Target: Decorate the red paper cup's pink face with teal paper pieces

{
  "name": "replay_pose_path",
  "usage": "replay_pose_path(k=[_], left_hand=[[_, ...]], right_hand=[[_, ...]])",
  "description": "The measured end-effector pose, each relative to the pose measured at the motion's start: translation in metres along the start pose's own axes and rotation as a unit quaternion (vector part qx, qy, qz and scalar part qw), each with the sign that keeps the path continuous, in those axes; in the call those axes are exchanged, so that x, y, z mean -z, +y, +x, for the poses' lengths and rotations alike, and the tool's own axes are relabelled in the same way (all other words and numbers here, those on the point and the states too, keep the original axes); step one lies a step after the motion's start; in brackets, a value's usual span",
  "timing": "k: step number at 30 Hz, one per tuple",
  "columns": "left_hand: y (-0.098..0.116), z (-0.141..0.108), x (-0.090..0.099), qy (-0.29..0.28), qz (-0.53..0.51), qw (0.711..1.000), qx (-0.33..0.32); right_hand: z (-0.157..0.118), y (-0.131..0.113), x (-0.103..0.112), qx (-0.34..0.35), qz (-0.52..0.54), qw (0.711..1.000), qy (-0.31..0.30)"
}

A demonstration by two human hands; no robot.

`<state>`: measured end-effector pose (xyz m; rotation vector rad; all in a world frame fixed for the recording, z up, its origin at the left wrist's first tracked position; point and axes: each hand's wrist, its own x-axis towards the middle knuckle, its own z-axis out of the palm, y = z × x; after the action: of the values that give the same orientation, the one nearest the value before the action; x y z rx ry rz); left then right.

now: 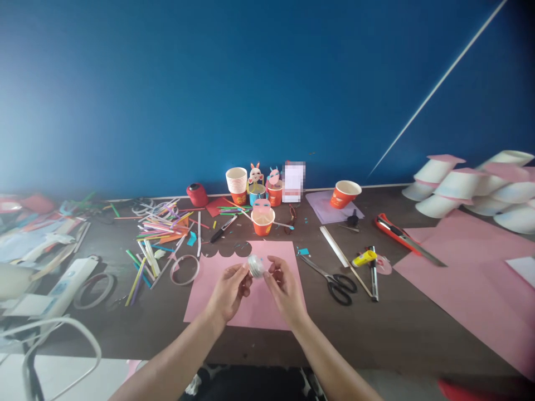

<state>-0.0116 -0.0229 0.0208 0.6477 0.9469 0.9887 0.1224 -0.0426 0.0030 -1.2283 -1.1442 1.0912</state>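
Note:
A small whitish, shiny round item (pixel 256 266), perhaps a roll, is held up between my two hands. My left hand (pixel 230 287) pinches its left side with thumb and fingers. At its right side is my right hand (pixel 283 281), thumb and curled fingers close to the edge; a tiny blue spot shows there. Beneath both hands lies a pink paper sheet (pixel 246 312) with scalloped cuts along its upper left edge. Just beyond the sheet stands an orange paper cup (pixel 263 225) with a pink cut-out face on it.
Black-handled scissors (pixel 340 285), a yellow glue stick (pixel 363 258) and a red cutter (pixel 397 234) lie to the right. Colored sticks (pixel 161 223) and a tape roll (pixel 185 270) are on the left. White paper cups (pixel 453 186) are piled at the far right.

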Motion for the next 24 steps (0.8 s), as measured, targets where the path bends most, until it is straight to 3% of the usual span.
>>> replay_pose_path(k=[6,11,16,18,24], left_hand=[[0.003,0.005,-0.001,0.041,-0.14,0.984,0.106],[0.008,0.007,0.001,0.027,-0.234,0.952,0.193],[0.01,0.007,0.004,0.016,-0.233,0.943,0.238],[0.006,0.006,0.006,0.005,-0.201,0.953,0.227],[0.0,0.004,0.01,0.023,-0.065,0.993,0.095]], right_hand=[[0.003,-0.007,0.003,0.064,-0.093,0.992,-0.056],[0.006,-0.003,0.003,0.047,-0.093,0.993,-0.058],[0.008,-0.002,0.004,0.025,-0.067,0.994,-0.085],[0.008,-0.003,0.005,0.012,-0.043,0.995,-0.094],[0.01,-0.005,0.008,-0.027,0.078,0.984,-0.157]])
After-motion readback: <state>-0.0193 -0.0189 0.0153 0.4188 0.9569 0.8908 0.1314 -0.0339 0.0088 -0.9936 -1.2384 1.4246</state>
